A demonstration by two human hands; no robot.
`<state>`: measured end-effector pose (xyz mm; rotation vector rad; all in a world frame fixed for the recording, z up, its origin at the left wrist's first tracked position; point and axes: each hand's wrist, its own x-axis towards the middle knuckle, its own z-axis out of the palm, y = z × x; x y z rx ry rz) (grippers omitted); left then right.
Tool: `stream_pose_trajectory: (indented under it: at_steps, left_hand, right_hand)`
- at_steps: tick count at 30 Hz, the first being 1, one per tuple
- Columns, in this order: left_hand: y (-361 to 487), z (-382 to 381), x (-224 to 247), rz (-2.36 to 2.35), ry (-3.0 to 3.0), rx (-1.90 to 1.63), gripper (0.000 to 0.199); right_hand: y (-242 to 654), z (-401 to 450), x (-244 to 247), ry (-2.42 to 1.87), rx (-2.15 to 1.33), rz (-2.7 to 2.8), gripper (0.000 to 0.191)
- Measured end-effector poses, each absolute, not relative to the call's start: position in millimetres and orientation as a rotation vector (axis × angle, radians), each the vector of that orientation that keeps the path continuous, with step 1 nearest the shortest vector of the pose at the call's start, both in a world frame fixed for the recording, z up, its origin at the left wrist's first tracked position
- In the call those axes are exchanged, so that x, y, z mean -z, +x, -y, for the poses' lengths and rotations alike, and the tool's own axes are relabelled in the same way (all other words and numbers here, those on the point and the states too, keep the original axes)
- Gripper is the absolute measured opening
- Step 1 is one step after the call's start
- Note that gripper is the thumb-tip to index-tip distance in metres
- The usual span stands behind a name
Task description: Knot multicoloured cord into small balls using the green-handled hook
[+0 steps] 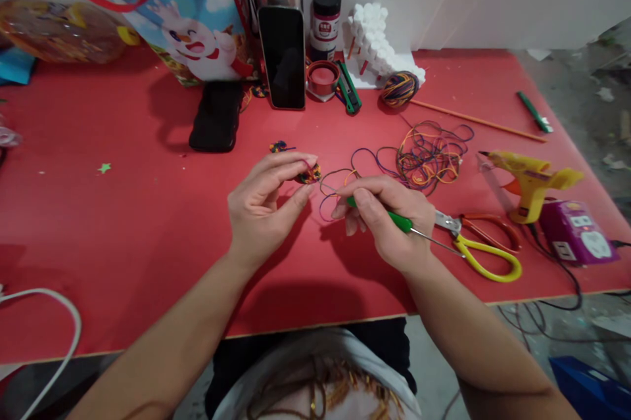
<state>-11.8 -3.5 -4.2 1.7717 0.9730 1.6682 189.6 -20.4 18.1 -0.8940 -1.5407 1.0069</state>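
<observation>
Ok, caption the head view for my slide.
Left hand pinches multicoloured yarn piece; right hand holds a green-handled tool.

Head-worn view facing forward, down; hands (261,206) near.

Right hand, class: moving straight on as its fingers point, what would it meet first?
The right hand would probably meet the thin yarn loop first, just short of the left hand; depth is unclear.

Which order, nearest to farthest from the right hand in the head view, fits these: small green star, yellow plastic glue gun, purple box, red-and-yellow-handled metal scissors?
1. Red-and-yellow-handled metal scissors: just right of the right hand.
2. Yellow glue gun: farther right, past the scissors.
3. Purple box: beyond the glue gun.
4. Green star: far left.
</observation>
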Motion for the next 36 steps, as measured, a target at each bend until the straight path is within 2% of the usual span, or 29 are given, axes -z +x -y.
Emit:
stream_pose_trajectory:
  at_steps: [6, 17, 25, 31, 36]
  left_hand:
    - [-11.6, 4.3, 4.3, -0.987, 1.792, -1.668, 0.041]
    - [-9.7, 6.4, 2.5, -0.958, 1.772, -1.642, 0.045]
    - [-4.9, 11.1, -2.1, -0.986, 1.549, -1.591, 0.03]
    - [-2.8, 14.4, 4.1, -0.97, 1.201, -1.521, 0.02]
    - [2.1, 14.3, -1.6, -0.903, 0.994, -1.508, 0.011]
  right_hand:
    - [189.6, 20.0, -19.1, -0.902, -1.008, 1.549, 0.02]
    - [189.1, 21.2, -20.3, -0.883, -1.013, 1.548, 0.02]
    - [189.2, 21.6, -18.4, -0.884, -0.939, 1.641, 0.02]
    - [188.4, 21.4, -19.2, -0.904, -0.748, 1.807, 0.019]
    - [188.5, 15.4, -15.6, -0.756, -0.487, 2.008, 0.017]
